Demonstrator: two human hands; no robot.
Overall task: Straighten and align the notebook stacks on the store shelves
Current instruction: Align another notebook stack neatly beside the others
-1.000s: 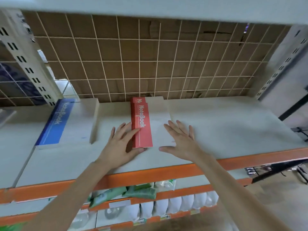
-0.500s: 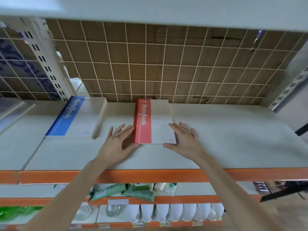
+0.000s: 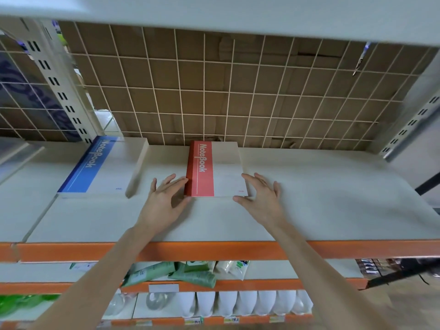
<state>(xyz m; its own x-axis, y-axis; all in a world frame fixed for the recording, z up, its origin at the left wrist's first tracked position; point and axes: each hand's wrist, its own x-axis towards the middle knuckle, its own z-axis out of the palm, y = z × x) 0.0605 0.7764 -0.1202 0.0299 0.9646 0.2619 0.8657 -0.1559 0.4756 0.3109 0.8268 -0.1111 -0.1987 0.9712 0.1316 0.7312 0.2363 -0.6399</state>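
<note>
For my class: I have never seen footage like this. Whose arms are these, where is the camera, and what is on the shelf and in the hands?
There is no machine here. A person wears a wide-angle camera on the head, looking forward and down, so the two bare arms are their own. The single picture shows a pale store shelf with an orange front edge and a wire grid backed by cardboard behind it. On it lie two notebook stacks: a red notebook stack in the middle and a blue notebook stack to its left. The left hand touches the red stack's left side, and the right hand its right front corner, fingers fairly straight. Nothing is gripped or lifted; the hands bracket the stack. Lower shelves hold green packets and white bottles.
</note>
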